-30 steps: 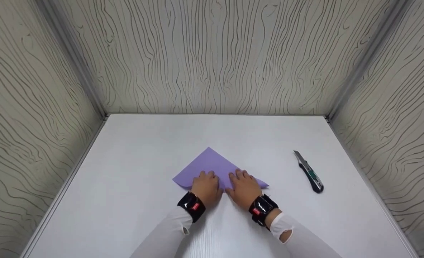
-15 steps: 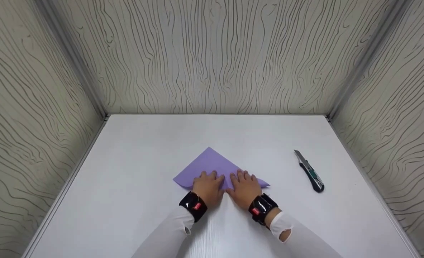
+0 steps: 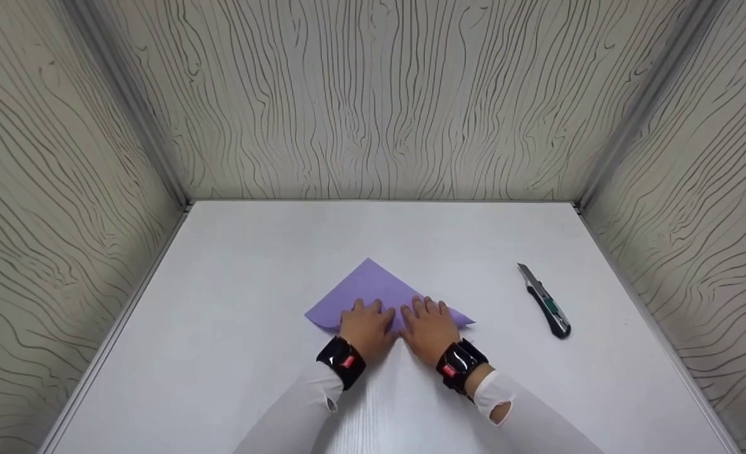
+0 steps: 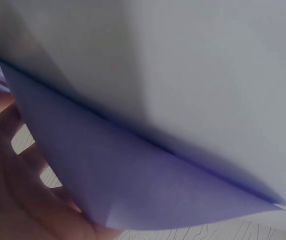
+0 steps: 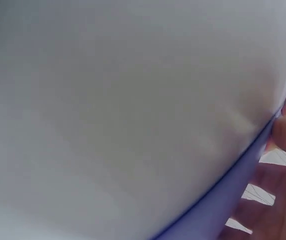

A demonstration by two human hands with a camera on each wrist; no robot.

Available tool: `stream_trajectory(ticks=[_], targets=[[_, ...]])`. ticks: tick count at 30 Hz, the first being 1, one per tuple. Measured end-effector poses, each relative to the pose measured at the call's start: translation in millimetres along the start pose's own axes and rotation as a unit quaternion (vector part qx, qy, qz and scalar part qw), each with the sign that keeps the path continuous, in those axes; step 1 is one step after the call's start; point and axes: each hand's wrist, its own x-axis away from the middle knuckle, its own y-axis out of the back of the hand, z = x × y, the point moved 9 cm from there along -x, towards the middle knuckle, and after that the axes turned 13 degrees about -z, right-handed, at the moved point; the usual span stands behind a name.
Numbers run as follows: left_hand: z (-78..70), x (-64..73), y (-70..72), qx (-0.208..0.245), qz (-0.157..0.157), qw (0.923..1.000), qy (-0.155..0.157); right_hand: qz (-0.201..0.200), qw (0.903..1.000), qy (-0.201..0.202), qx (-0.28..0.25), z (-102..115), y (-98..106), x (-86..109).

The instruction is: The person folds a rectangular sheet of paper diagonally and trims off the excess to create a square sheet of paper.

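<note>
A sheet of purple paper (image 3: 365, 285), folded into a triangle, lies mid-table with its peak toward the back wall. My left hand (image 3: 367, 329) presses on its near part, fingers spread. Close beside it, my right hand (image 3: 431, 329) lies on the paper's right part with its fingers extended, the thumbs almost meeting at the near edge. In the left wrist view, the paper's left flap (image 4: 133, 170) bows up from the table beside the palm. The right wrist view has a narrow strip of the paper (image 5: 198, 217) along the right fingers. The hands hide the paper's near middle.
To the right lies a utility knife (image 3: 544, 302) with a black and green handle, its blade pointing to the back. The white table (image 3: 246, 265) is bounded by wood-patterned panels (image 3: 373, 113) at the back and both sides.
My left hand's fingers have spread and shifted slightly right. The right hand has moved a little up and left, and the paper's right tip has risen slightly.
</note>
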Motion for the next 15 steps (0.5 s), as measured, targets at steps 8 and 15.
stream_trajectory(ticks=[8,15], targets=[[-1.0,2.2,4.8,-0.004,0.015,0.9999,0.004,0.001,0.9984,-0.021,-0.053,-3,0,3.2],[-0.9,0.8,11.4,0.004,0.017,0.9998,0.012,0.006,0.9946,-0.023,-0.101,-15,-11,2.2]])
